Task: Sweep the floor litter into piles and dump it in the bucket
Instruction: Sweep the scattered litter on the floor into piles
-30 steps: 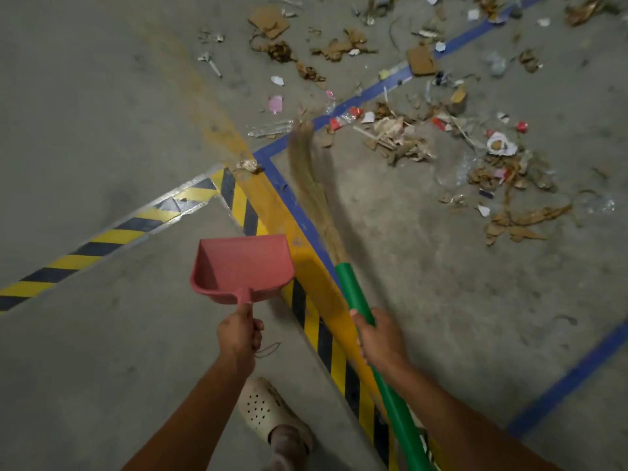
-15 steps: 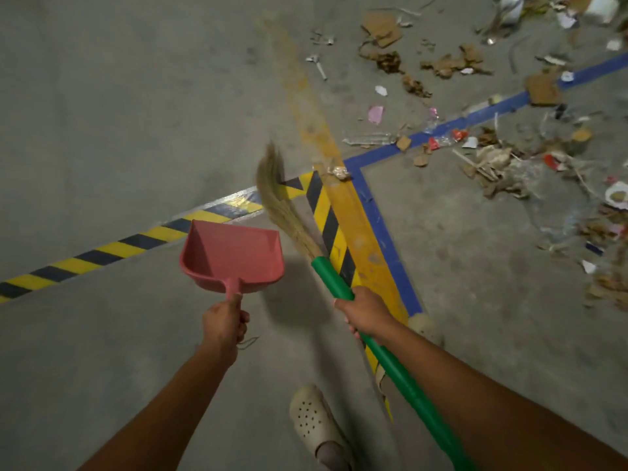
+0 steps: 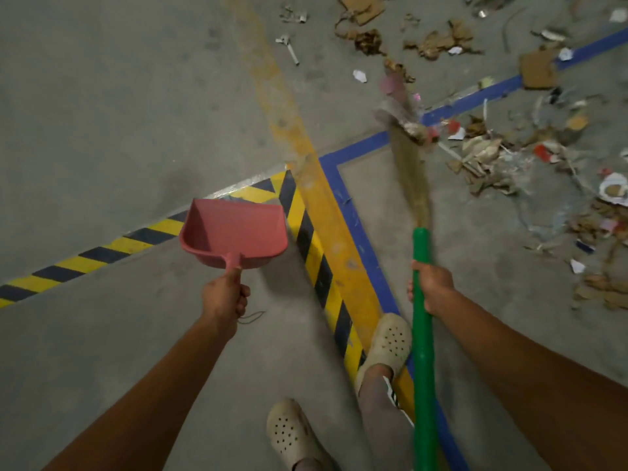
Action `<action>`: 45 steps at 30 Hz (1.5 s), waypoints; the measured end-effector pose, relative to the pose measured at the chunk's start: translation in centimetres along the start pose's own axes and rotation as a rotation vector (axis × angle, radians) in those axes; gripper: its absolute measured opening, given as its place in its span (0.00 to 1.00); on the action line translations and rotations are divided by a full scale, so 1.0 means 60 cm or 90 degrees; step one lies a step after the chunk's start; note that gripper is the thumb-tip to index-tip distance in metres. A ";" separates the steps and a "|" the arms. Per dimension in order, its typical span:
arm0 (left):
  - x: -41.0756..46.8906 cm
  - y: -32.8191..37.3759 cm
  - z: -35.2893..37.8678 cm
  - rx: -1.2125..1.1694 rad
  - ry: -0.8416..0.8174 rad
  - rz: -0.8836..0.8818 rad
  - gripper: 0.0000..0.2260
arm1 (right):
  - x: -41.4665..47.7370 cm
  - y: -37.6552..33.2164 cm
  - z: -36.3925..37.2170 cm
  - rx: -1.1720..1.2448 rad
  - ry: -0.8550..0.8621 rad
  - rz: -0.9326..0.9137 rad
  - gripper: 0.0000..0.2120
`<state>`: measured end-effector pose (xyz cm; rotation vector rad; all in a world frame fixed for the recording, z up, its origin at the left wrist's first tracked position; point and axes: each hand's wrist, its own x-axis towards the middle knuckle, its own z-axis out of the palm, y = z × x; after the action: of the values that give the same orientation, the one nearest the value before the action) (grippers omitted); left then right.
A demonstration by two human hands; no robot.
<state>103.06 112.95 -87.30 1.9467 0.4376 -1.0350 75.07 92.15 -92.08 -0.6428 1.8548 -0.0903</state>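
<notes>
Right hand (image 3: 433, 283) wrapped close round the green handle of the broom (image 3: 422, 351), a little below the bristle joint. Left hand (image 3: 224, 297) fisted on the short stem of the pink dustpan (image 3: 234, 232), which is held off the floor and looks empty. Broom judged light, with a stiff, smooth handle best held high for reach; its long soft bristles (image 3: 407, 158) flex, the tip blurred at the near edge of the litter (image 3: 492, 158). Litter lies scattered right of the blue tape (image 3: 360, 144) corner: card scraps, paper and film, likely light and quick to scatter; no bucket in view.
</notes>
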 end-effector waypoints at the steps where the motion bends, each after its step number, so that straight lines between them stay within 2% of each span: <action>1: -0.004 0.011 0.022 0.006 -0.011 0.002 0.16 | 0.009 -0.010 -0.026 0.048 0.031 0.000 0.11; 5: -0.023 0.050 0.102 0.032 -0.054 0.006 0.16 | -0.005 -0.038 -0.106 0.144 0.099 -0.053 0.12; 9: -0.043 0.075 0.167 0.062 -0.065 0.010 0.14 | -0.055 -0.033 -0.133 0.078 0.084 -0.142 0.12; 13: -0.057 0.094 0.218 0.100 -0.081 0.007 0.12 | -0.068 -0.034 -0.116 -0.066 -0.033 -0.188 0.10; 18: -0.063 0.101 0.289 0.158 -0.085 0.031 0.14 | -0.004 -0.046 -0.108 -0.236 -0.175 -0.065 0.12; 21: -0.065 0.096 0.341 0.185 -0.108 0.034 0.15 | 0.054 -0.026 -0.151 -0.155 -0.147 0.008 0.13; 25: -0.076 0.087 0.415 0.226 -0.148 0.061 0.16 | 0.119 0.006 -0.256 0.044 0.000 0.093 0.14; 28: -0.095 0.082 0.465 0.257 -0.181 0.063 0.16 | 0.152 0.010 -0.346 0.156 0.092 0.107 0.15; 33: -0.132 0.089 0.533 0.280 -0.211 0.090 0.17 | 0.113 -0.027 -0.438 0.361 0.072 0.048 0.10; 40: -0.145 0.129 0.568 0.268 -0.256 0.110 0.18 | 0.054 -0.082 -0.411 0.400 0.082 0.008 0.11; 45: -0.115 0.167 0.547 0.237 -0.259 0.114 0.18 | 0.012 -0.129 -0.343 0.241 0.042 -0.088 0.12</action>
<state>89.02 80.91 -85.73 1.9758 -0.1649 -1.4254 59.54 80.26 -82.02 -0.5047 1.7901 -0.5462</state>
